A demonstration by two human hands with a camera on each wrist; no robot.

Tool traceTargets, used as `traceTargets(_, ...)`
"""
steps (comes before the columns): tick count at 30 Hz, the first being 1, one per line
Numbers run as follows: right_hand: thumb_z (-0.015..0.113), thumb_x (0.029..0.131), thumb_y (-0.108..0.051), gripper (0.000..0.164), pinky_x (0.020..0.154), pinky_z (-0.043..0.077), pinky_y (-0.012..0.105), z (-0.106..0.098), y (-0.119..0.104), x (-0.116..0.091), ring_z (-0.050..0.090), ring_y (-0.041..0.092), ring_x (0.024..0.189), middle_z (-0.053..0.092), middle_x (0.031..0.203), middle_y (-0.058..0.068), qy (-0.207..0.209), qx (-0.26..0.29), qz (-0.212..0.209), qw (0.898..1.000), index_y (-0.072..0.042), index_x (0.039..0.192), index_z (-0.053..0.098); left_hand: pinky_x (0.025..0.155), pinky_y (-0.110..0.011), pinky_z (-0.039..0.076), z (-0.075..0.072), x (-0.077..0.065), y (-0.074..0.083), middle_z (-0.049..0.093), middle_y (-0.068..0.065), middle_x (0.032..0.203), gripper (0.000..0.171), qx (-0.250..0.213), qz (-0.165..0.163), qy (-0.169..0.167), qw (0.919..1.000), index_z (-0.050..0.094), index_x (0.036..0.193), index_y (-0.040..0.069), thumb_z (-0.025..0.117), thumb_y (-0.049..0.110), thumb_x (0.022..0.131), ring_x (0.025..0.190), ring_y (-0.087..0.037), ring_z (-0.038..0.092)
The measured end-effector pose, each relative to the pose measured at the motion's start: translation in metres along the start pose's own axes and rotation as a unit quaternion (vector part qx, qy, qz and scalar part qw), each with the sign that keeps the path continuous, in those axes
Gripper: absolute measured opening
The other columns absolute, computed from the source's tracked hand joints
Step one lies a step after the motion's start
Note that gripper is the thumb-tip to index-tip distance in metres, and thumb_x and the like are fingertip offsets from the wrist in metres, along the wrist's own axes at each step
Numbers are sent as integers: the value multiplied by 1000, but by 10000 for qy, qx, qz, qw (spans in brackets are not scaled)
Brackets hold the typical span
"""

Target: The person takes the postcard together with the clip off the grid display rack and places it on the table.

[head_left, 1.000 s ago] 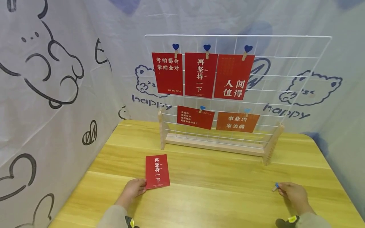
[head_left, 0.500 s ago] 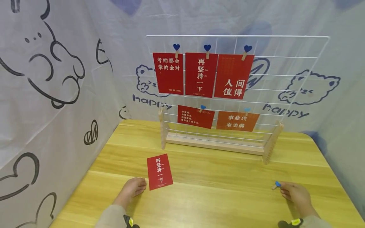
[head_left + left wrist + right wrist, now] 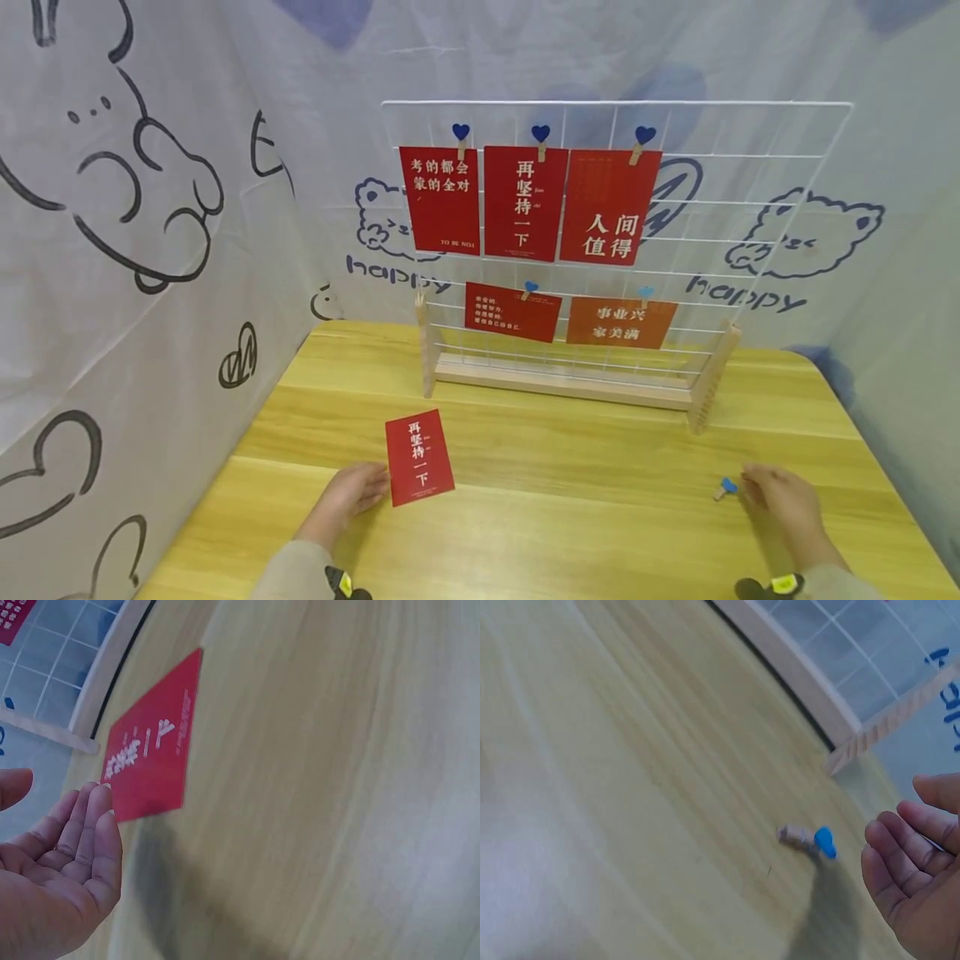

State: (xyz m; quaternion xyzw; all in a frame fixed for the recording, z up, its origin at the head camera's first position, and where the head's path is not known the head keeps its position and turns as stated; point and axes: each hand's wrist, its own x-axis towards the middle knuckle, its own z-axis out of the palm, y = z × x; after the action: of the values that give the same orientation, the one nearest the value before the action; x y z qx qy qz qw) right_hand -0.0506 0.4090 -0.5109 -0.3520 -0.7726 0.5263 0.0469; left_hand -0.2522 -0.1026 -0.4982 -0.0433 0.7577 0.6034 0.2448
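A red card (image 3: 420, 458) with white characters lies flat on the table at the left. My left hand (image 3: 352, 493) is beside its left edge, fingers relaxed and thumb apart, holding nothing; the left wrist view shows the same hand (image 3: 71, 870) with fingertips right at the card (image 3: 154, 750). Over on the right, a small wooden clothespin (image 3: 724, 488) with a blue heart lies on the wood. Just right of it is my right hand (image 3: 783, 500), its fingers loosely bent around nothing. The right wrist view shows a gap between the clothespin (image 3: 808, 838) and that hand (image 3: 919, 870).
A white wire grid rack (image 3: 757, 200) on a wooden base (image 3: 562, 385) stands at the table's back. Several red cards and one orange card (image 3: 621, 323) hang from it by heart clothespins. Printed cloth (image 3: 165, 333) walls the left and back of the table (image 3: 570, 533).
My left hand has let go of the red card, which now lies turned slightly. My right hand has released the blue-heart clothespin and moved a little to the right.
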Motion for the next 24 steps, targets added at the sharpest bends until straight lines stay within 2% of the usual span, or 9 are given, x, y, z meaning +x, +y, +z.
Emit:
traceTargets(1, 45, 87, -34, 57, 63, 49, 22, 1, -2, 1, 55, -1, 66, 63, 87, 5, -12, 10, -53, 10000, 15, 116, 41, 79, -36, 45, 1, -1, 2, 51, -26, 108, 38, -62, 20, -32, 10000, 41, 115, -14, 39, 15, 91, 92, -30, 54)
traceTargets(6, 46, 85, -45, 65, 64, 49, 19, 3, 40, 51, 57, -1, 73, 60, 94, -1, 17, 233, -463, 9987, 10, 120, 40, 83, -38, 43, 7, 0, 15, 48, -26, 112, 39, -219, 69, -184, 9996, 41, 116, -12, 39, 18, 91, 94, -30, 53)
traceTargets(8, 47, 83, -47, 68, 65, 48, 17, 4, 53, 69, 57, 0, 77, 58, 100, 2, -5, 371, -627, 9973, 9, 122, 39, 85, -39, 41, 9, 0, 20, 48, -25, 113, 40, -215, 70, -212, 9995, 41, 117, -10, 40, 20, 91, 95, -30, 52)
traceTargets(11, 46, 83, -48, 68, 67, 48, 17, 5, 46, 71, 57, 2, 80, 56, 105, 8, -157, 446, -782, 9958, 8, 122, 39, 86, -40, 40, 12, 0, 26, 48, -23, 113, 41, -200, 81, -225, 9995, 42, 118, -8, 42, 23, 91, 96, -30, 51)
traceTargets(15, 48, 82, -49, 68, 69, 47, 17, 8, 42, 79, 58, 3, 82, 56, 104, 4, -197, 582, -869, 9943, 5, 123, 39, 85, -40, 41, 16, 0, 35, 49, -22, 111, 39, -158, 226, -252, 9993, 44, 117, -7, 42, 22, 90, 95, -31, 51)
traceTargets(24, 58, 79, -39, 57, 70, 48, 22, 15, 34, 101, 59, 11, 82, 58, 97, 4, -89, 1699, -1102, 9792, 3, 116, 46, 84, -38, 42, 29, 1, 57, 51, -19, 107, 35, -105, 535, -292, 9981, 47, 113, -7, 43, 19, 89, 93, -28, 52)
